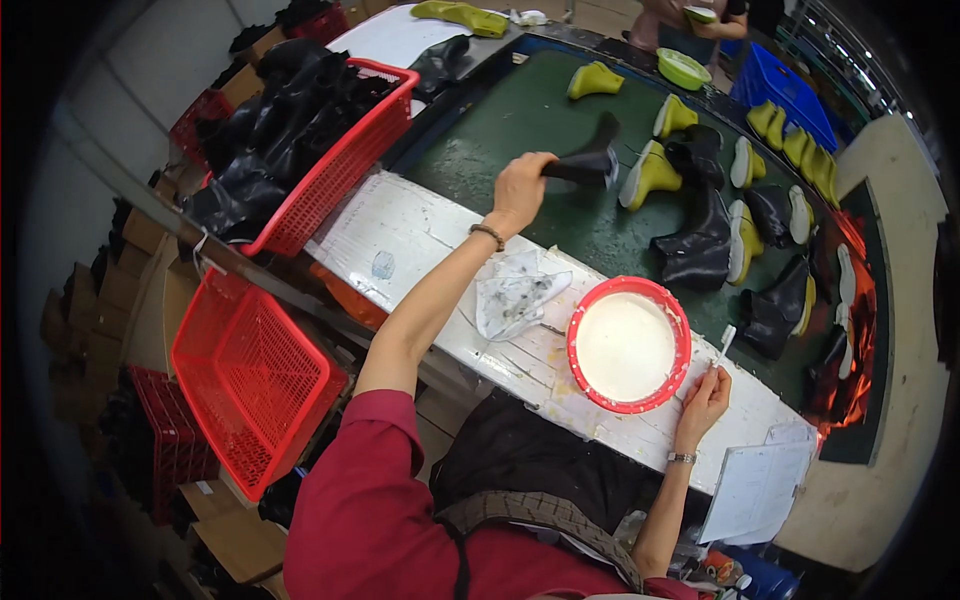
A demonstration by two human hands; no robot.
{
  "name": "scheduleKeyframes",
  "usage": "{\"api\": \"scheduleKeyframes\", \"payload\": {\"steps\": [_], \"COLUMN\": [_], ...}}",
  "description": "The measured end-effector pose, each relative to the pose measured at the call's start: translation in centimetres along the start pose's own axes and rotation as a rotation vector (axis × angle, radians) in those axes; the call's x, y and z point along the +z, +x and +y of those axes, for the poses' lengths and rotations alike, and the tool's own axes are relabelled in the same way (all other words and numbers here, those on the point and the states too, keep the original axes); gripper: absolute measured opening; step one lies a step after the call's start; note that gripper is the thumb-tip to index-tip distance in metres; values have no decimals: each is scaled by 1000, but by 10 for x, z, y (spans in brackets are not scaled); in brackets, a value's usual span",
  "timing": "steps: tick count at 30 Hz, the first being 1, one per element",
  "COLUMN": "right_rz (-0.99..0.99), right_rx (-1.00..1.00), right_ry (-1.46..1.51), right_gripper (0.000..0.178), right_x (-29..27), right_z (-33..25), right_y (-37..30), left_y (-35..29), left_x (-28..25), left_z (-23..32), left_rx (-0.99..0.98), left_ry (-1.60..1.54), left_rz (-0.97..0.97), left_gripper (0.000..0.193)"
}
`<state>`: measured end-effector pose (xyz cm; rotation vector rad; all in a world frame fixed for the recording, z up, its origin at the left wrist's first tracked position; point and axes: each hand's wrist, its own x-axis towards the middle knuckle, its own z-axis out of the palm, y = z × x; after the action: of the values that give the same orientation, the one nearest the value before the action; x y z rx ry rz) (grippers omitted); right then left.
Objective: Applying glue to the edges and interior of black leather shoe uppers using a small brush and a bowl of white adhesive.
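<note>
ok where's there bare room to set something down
Bare patches: the flat green belt between the boot-filled red plastic basket and the tall black boot in the left hand; also the long white board between that basket and the left forearm. Crowded: the belt's right side, full of black boots and yellowish boots.

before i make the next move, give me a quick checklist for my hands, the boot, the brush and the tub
1. Left hand gripping the black boot: ok.
2. Right hand free: not ok, it holds the white brush.
3. Red tub upright with white contents: ok.
4. White cloth out of the tub: ok, on the white bench.
5. Held boot clear of the green surface: cannot tell.
6. Brush bristles loaded: cannot tell, too small.
</note>
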<state>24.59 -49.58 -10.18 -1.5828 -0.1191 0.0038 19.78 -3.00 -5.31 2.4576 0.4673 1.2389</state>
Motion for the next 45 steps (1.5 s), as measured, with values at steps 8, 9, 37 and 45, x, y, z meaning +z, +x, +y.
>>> {"api": "scheduleKeyframes", "payload": {"steps": [8,9,37,45], "right_rz": [-31,-43,-73,-294], "right_rx": [-35,-30,56,-416], "right_ry": [-7,-8,27,-818], "right_gripper": [19,19,22,13], "right_x": [-2,-2,-13,0], "right_z": [3,2,-8,-121], "right_y": [1,-1,-3,-37], "left_y": [-47,-41,30,-56], "left_x": [-20,-38,-328,-154], "left_z": [14,14,31,70], "left_rx": [36,65,-175,-311], "left_ry": [140,149,1052,212], "left_rz": [-393,-340,-96,-869], "left_gripper": [35,43,32,51]}}
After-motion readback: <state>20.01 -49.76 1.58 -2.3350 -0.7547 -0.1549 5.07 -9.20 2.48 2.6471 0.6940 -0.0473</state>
